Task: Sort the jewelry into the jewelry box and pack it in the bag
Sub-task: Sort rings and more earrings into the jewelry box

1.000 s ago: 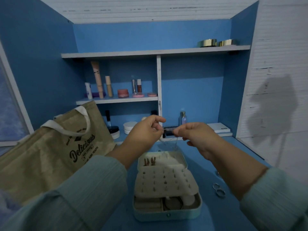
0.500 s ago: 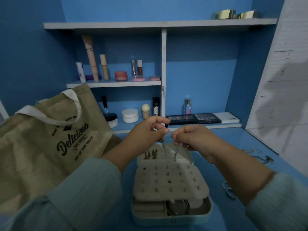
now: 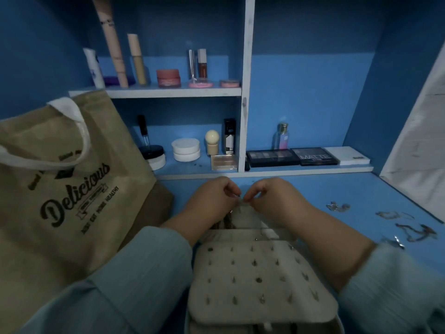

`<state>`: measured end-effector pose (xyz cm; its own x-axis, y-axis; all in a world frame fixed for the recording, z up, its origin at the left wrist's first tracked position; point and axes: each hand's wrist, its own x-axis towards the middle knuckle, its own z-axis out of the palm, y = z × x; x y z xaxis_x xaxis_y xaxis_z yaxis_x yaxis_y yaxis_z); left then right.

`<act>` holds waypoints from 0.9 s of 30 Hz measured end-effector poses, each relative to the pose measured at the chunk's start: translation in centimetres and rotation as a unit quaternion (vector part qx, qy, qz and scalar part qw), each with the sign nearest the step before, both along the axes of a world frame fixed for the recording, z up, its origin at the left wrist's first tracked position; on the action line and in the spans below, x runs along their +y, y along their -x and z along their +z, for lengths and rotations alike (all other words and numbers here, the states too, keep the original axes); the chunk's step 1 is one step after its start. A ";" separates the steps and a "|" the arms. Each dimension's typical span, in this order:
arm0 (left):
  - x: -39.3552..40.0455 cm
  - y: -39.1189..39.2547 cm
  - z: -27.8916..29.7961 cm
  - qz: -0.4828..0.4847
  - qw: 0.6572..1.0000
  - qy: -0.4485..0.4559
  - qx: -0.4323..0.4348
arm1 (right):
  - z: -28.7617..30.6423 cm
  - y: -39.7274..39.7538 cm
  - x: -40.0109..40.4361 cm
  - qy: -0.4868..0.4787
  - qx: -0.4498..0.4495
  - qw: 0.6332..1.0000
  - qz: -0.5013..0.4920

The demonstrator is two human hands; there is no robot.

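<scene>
The pale jewelry box [image 3: 262, 317] lies open on the blue desk in front of me, its earring panel [image 3: 255, 278] studded with small earrings. Over the raised lid [image 3: 248, 219], my left hand [image 3: 214, 201] and right hand [image 3: 272, 196] meet fingertip to fingertip, both pinching a thin silver chain [image 3: 240, 201] that is barely visible between them. Loose silver jewelry [image 3: 409, 227] is scattered on the desk to the right. The tan jute bag [image 3: 60, 189] printed "Delicious" stands at the left.
Cosmetics fill the shelves behind: tubes and jars [image 3: 168, 78] on the upper shelf, cream pots [image 3: 185, 149] and eyeshadow palettes [image 3: 313, 156] on the lower ledge. A white panel [image 3: 419, 141] bounds the desk on the right. A white divider [image 3: 245, 92] splits the shelving.
Both hands have come down from chest height to just above the box lid, still pinching the chain. The view has tilted downward and closer to the box.
</scene>
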<state>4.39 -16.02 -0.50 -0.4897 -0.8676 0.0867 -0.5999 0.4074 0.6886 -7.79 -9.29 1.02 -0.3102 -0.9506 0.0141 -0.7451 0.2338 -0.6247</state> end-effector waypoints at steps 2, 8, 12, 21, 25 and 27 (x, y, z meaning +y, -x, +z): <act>-0.4 0.1 -0.4 0.009 1.000 0.009 -0.015 | 0.0 0.1 -0.3 -0.020 0.029 0.999 0.010; -0.6 0.4 -0.5 -0.001 0.998 0.043 -0.053 | -0.2 0.3 -0.8 -0.055 0.074 0.995 0.028; -0.6 0.6 -0.6 0.007 0.995 0.055 -0.083 | -0.4 0.4 -1.2 -0.085 0.086 0.992 0.036; -0.6 0.8 -0.3 0.012 0.992 0.049 -0.116 | -1.1 0.2 -0.9 -0.053 0.111 0.991 0.048; -0.4 0.8 -0.1 0.016 0.991 0.043 -0.123 | -1.0 0.3 -0.4 -0.043 0.135 0.989 0.042; -0.3 0.9 0.0 0.018 0.991 0.043 -0.127 | -0.8 0.4 -0.3 -0.048 0.153 0.986 0.040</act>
